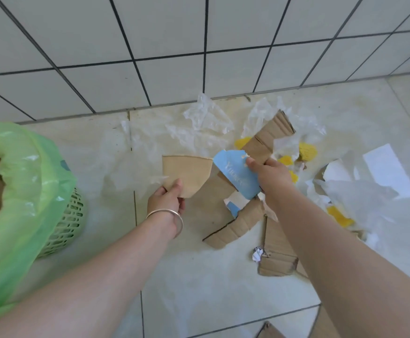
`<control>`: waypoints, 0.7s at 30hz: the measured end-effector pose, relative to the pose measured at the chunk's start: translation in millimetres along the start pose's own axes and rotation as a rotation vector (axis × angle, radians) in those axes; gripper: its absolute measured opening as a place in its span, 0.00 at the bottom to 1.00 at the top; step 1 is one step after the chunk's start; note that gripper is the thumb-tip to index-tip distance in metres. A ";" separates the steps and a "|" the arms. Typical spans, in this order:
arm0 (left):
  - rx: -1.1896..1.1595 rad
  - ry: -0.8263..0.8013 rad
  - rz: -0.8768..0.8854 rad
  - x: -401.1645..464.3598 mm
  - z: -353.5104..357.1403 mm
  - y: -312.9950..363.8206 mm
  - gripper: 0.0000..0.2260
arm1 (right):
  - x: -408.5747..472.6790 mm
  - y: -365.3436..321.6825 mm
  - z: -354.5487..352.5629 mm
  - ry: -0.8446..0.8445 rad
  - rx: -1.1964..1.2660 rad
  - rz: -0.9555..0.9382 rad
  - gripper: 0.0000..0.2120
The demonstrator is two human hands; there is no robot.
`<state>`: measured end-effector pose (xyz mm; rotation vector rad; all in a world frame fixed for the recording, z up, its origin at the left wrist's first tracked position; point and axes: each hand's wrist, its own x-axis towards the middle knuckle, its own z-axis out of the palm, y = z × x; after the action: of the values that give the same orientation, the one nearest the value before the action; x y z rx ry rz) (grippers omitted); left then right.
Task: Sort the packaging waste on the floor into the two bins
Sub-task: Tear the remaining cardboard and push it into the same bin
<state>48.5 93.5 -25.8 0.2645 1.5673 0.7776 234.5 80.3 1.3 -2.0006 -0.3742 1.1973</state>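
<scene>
My left hand grips a plain brown cardboard piece by its lower corner, held above the floor. My right hand pinches a blue printed cardboard piece at its top edge. Below both lie more torn cardboard strips and another brown piece near the wall. A green basket bin lined with a green bag stands at the left, with cardboard inside. Only one bin is in view.
Clear plastic film lies crumpled along the tiled wall. Yellow scraps, white paper and more film cover the floor at the right. A small crumpled wrapper sits by a cardboard strip.
</scene>
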 end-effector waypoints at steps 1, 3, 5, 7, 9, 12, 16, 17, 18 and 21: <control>0.010 -0.006 -0.015 -3.1 -0.7 -2.1 0.08 | -0.7 3.1 -5.3 -0.006 0.009 0.021 0.11; 0.011 -0.043 -0.073 -9.2 -1.8 -8.2 0.08 | -2.3 12.7 -15.5 -0.018 0.024 0.049 0.07; 0.020 -0.115 -0.122 -16.7 -2.6 -14.7 0.07 | -7.5 21.0 -24.4 -0.027 0.054 0.066 0.06; 0.065 -0.206 -0.152 -22.7 -4.8 -21.2 0.04 | -11.5 29.7 -34.0 -0.039 0.104 0.099 0.10; 0.132 -0.303 -0.184 -27.1 -8.8 -26.5 0.03 | -17.4 35.3 -44.7 -0.055 0.162 0.123 0.12; 0.299 -0.391 -0.228 -29.6 -15.4 -37.7 0.04 | -25.3 44.2 -59.7 -0.067 0.205 0.147 0.19; 0.540 -0.385 -0.244 -34.6 -19.4 -59.8 0.05 | -43.5 70.6 -80.3 0.015 0.090 0.158 0.10; 0.572 -0.373 -0.243 -36.2 -19.0 -64.5 0.06 | -49.8 78.3 -83.5 0.036 0.058 0.180 0.14; 0.594 -0.363 -0.234 -37.5 -18.2 -68.5 0.07 | -54.4 87.4 -86.5 0.063 0.050 0.196 0.16; 0.637 -0.342 -0.200 -39.3 -16.7 -78.2 0.07 | -69.9 107.4 -90.3 0.129 0.026 0.251 0.15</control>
<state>60.7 7.0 -43.2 0.6557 1.4447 0.0486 261.2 -73.8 -9.4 -2.1354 -0.0432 1.2074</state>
